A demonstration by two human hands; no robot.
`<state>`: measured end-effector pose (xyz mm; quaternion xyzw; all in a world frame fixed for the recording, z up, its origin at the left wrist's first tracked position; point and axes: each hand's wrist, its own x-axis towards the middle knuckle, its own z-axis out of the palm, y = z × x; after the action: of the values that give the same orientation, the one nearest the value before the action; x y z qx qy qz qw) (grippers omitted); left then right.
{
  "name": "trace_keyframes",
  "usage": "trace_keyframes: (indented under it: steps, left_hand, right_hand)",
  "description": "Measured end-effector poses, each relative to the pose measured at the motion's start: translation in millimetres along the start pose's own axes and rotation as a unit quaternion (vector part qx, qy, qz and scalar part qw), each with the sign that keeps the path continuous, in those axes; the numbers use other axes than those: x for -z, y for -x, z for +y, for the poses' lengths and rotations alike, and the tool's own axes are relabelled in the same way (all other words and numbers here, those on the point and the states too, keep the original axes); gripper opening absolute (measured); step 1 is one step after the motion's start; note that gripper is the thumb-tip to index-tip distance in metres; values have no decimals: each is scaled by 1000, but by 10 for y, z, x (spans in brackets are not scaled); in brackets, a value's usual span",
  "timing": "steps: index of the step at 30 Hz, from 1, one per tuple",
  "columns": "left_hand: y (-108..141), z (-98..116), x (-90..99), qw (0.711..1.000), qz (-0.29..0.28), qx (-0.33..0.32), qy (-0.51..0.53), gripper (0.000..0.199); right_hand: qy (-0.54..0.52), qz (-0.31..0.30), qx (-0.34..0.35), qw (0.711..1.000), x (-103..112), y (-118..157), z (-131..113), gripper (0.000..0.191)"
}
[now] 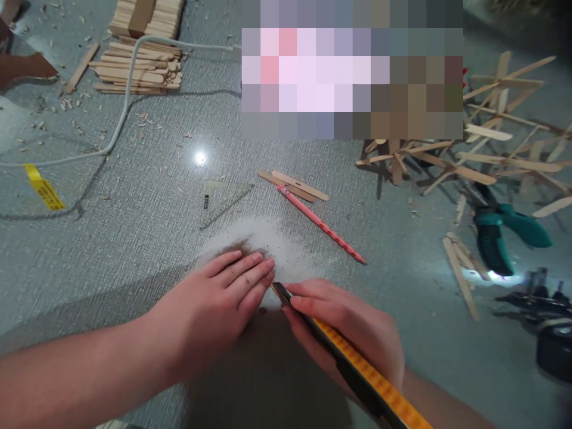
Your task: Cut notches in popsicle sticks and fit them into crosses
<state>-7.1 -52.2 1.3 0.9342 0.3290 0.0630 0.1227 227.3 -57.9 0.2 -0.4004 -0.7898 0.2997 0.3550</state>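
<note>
My left hand (232,292) lies palm down near the middle of the table, its fingers close together over a patch of pale dust (268,238). What lies under its fingers is hidden, apart from a small bit of wood at the fingertips. My right hand (348,328) is wrapped round a yellow-and-black tool (370,378), whose dark tip touches or nearly touches that wood beside the left fingertips. Beyond the hands are a pink pencil (322,225), two wooden sticks (299,185) and a clear set square (226,202).
Stacked wooden sticks (138,65) lie at the back left, near a white cable (127,95) with a yellow tag (44,187). Joined sticks (482,161), green-handled pliers (494,244) and a black device (552,345) are on the right. Part of the back is pixelated.
</note>
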Motion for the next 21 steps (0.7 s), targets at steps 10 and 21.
trace_keyframes:
  steps: [10, 21]
  left_hand:
    - [27, 48, -62, 999, 15, 4, -28, 45]
    - [44, 149, -76, 998, -16, 7, -61, 55]
  right_hand:
    - [-39, -17, -36, 998, -12, -8, -24, 29]
    - [-34, -25, -14, 999, -35, 8, -19, 30]
